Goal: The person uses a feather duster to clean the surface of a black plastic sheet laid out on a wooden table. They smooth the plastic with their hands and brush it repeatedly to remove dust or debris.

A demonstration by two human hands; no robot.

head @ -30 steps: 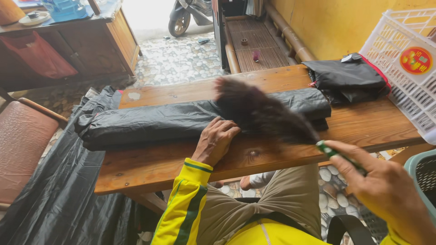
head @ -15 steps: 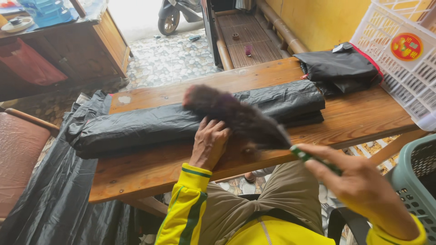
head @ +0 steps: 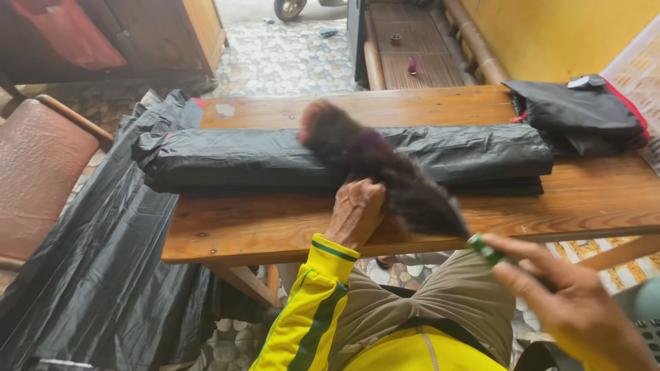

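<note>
A person in a yellow jacket sits at a long wooden table (head: 584, 199) with a worn, grainy plank top, seen from above.

The right hand (head: 574, 302), near and to the right, closes its fingers around the thin green handle of a dark brown feather duster (head: 385, 172). The duster's fluffy, shaggy head (blurred in the picture) stretches up and left from the handle, lying over the table's middle.

The left hand (head: 356, 211) rests on the table's near part, its fingers curled loosely downward against the wood beside the duster's plumes; it grips nothing that can be seen.

Just beyond both lies a long folded bundle of glossy black plastic sheeting (head: 275, 159), crinkled and flattened, running left to right across the table. More of this black plastic drapes off the left end to the floor (head: 96, 275).

At the far right of the table sits a crumpled black fabric bag with red trim (head: 577, 113). To the far left stands a chair with a cracked reddish-brown leather seat (head: 34, 178). The ground is pebble-patterned tile (head: 289, 58).
</note>
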